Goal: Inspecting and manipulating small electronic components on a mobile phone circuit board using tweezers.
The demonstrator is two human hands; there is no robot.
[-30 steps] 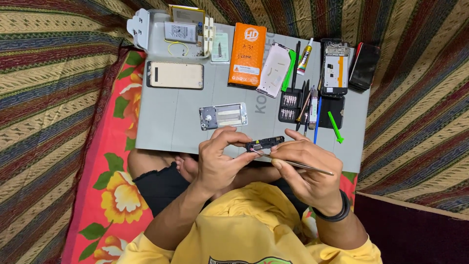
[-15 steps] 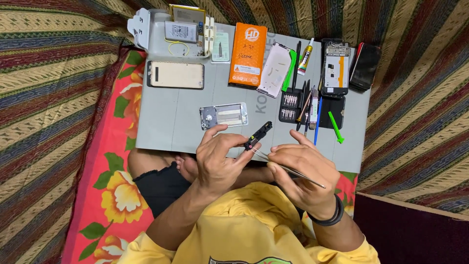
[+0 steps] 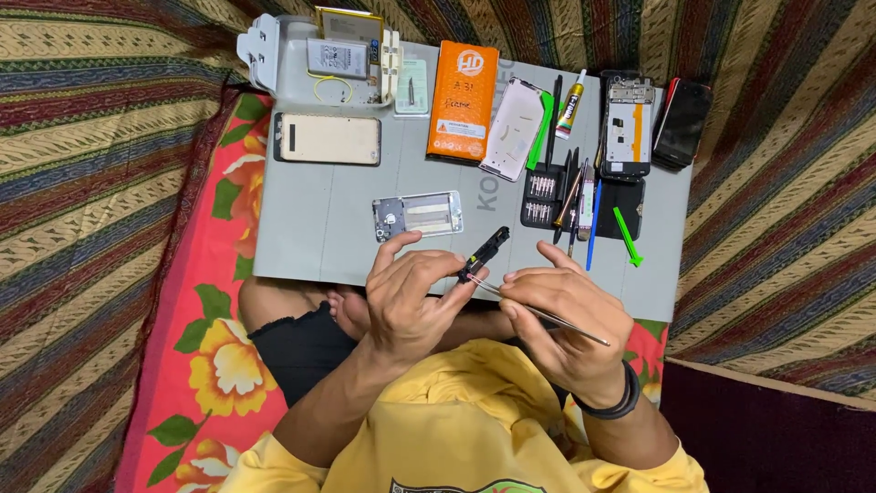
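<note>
Hands pinch thin metal tweezers, black part.

Yellow sweatshirt sleeves pushed up the forearms, black shorts, black wristband on the right wrist

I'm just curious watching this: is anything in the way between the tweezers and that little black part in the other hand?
Nothing visible. The left hand holds the small black part up over the grey mat, and the tweezers in the right hand already reach its lower end.

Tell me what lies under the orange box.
The orange box rests on the grey board, which shows on all sides. Anything directly beneath the box is covered.
</note>
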